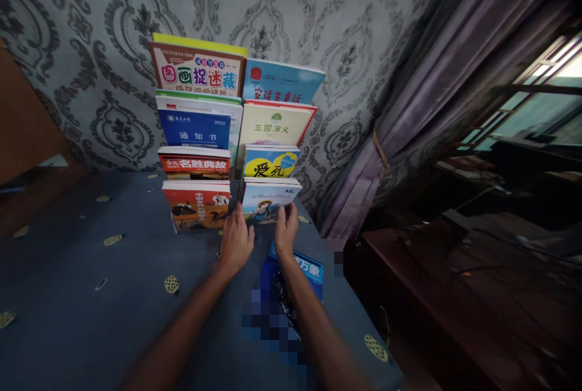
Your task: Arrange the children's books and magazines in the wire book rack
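At the front of the right column, a light-blue book with a figure in a hat on its cover stands upright. Its left edge is gripped by my left hand. My right hand holds the same book near its lower right corner, thumb toward the cover. Directly behind it is a yellow and blue book. Left of my left hand, a red book fronts the other column. A dark-blue book lies on the table under my right forearm, partly hidden and partly pixelated.
Behind stand a cream book, a blue book, a navy booklet and a brown book, in tiers near the patterned wall. The dark table ends at the right, beside a purple curtain and reddish-brown furniture.
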### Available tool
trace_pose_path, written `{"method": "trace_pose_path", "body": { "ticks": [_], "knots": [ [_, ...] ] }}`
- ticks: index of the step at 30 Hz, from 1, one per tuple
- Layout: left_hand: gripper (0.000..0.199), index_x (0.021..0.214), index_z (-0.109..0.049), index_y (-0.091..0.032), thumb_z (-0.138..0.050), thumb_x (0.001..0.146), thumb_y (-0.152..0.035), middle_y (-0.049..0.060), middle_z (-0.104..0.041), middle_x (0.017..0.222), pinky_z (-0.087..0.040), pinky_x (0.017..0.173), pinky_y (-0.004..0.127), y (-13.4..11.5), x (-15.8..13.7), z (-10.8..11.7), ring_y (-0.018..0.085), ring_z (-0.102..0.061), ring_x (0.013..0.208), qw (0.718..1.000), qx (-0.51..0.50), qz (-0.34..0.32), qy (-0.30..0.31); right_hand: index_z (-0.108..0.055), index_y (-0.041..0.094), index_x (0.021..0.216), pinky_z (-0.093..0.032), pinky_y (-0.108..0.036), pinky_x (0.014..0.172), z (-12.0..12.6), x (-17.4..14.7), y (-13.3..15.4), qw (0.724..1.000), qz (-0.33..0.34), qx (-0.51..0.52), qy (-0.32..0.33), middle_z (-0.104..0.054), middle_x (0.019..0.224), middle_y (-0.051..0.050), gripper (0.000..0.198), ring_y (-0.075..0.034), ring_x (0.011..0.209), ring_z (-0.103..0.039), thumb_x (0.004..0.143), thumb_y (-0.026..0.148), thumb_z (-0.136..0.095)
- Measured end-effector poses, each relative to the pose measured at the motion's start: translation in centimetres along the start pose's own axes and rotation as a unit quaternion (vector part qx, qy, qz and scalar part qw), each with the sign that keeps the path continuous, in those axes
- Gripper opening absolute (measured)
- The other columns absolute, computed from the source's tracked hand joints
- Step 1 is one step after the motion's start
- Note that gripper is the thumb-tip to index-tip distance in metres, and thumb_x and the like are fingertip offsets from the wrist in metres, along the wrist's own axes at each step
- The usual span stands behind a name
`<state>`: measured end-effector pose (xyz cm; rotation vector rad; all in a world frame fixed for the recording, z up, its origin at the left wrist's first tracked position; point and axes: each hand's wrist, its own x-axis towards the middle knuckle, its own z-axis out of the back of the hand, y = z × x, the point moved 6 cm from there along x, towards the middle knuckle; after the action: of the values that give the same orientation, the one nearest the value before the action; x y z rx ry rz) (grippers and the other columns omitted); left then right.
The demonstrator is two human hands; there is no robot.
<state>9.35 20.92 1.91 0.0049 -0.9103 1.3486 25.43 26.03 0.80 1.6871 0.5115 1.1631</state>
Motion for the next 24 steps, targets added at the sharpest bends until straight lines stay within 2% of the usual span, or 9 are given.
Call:
{"method": "trace_pose_path", "body": {
  "ticks": [9,12,15,17,19,21,24],
  "knots": [
    [0.068,0.156,-0.019,-0.008,-0.044,0.094,-0.02,0.025,-0.051,0.148,-0.041,0.115,0.051,-0.3,-0.4,0.2,0.031,-0.052,0.137,1.0,0.001,0.003,-0.002,-0.056,0.015,0.132,-0.045,-0.044,0.107,0.1,0.1,0.4,1.0,0.009,-0.009,0.008,-0.065,0.131,-0.016,0.056,-0.025,0.121,-0.06,0.094,0.053,-0.046],
    [0.068,0.156,-0.018,-0.007,-0.043,0.094,-0.019,0.026,-0.047,0.151,-0.039,0.117,0.053,-0.6,-1.7,0.4,0.033,-0.047,0.141,1.0,-0.008,0.008,0.003,-0.056,0.013,0.134,-0.047,-0.044,0.105,0.5,0.3,0.8,1.0,0.015,-0.009,0.004,-0.063,0.133,-0.018,0.056,-0.026,0.121,-0.06,0.093,0.051,-0.046],
    [0.067,0.155,-0.02,-0.01,-0.043,0.093,-0.018,0.023,-0.045,0.153,-0.038,0.118,0.054,-0.8,-3.8,0.3,0.032,-0.044,0.144,0.999,-0.022,-0.015,0.033,-0.06,0.012,0.127,-0.05,-0.046,0.1,1.9,0.6,0.8,0.999,0.006,-0.033,-0.008,-0.067,0.126,-0.017,0.052,-0.026,0.114,-0.064,0.09,0.048,-0.048],
    [0.064,0.153,-0.025,-0.012,-0.043,0.092,-0.016,0.021,-0.046,0.153,-0.037,0.118,0.053,-0.7,-5.1,0.1,0.03,-0.043,0.144,0.997,-0.031,-0.033,0.069,-0.066,0.013,0.119,-0.052,-0.046,0.095,3.0,0.7,0.6,0.997,-0.003,-0.07,0.026,-0.07,0.118,-0.017,0.05,-0.027,0.107,-0.065,0.088,0.049,-0.051],
    [0.06,0.15,-0.031,-0.011,-0.043,0.091,-0.015,0.021,-0.047,0.152,-0.037,0.118,0.052,-0.2,-6.0,-0.2,0.03,-0.044,0.143,0.994,-0.04,-0.028,0.098,-0.07,0.014,0.112,-0.053,-0.048,0.092,4.4,0.4,0.5,0.987,0.006,-0.122,0.1,-0.071,0.111,-0.016,0.05,-0.029,0.103,-0.066,0.086,0.053,-0.053],
    [0.057,0.147,-0.036,-0.01,-0.043,0.091,-0.017,0.022,-0.05,0.148,-0.039,0.116,0.051,0.5,-6.3,-0.4,0.029,-0.047,0.14,0.992,-0.051,-0.002,0.117,-0.073,0.016,0.106,-0.051,-0.05,0.095,6.2,-0.6,0.5,0.964,0.042,-0.199,0.171,-0.072,0.107,-0.015,0.05,-0.031,0.104,-0.065,0.085,0.058,-0.055],
    [0.052,0.143,-0.041,-0.012,-0.044,0.091,-0.017,0.019,-0.056,0.141,-0.04,0.114,0.05,1.2,-6.2,-0.6,0.027,-0.053,0.133,0.989,-0.062,0.032,0.13,-0.075,0.017,0.105,-0.049,-0.053,0.098,10.1,-2.7,0.1,0.922,0.077,-0.319,0.204,-0.07,0.111,-0.017,0.056,-0.034,0.108,-0.064,0.082,0.065,-0.058]
  ]
}}
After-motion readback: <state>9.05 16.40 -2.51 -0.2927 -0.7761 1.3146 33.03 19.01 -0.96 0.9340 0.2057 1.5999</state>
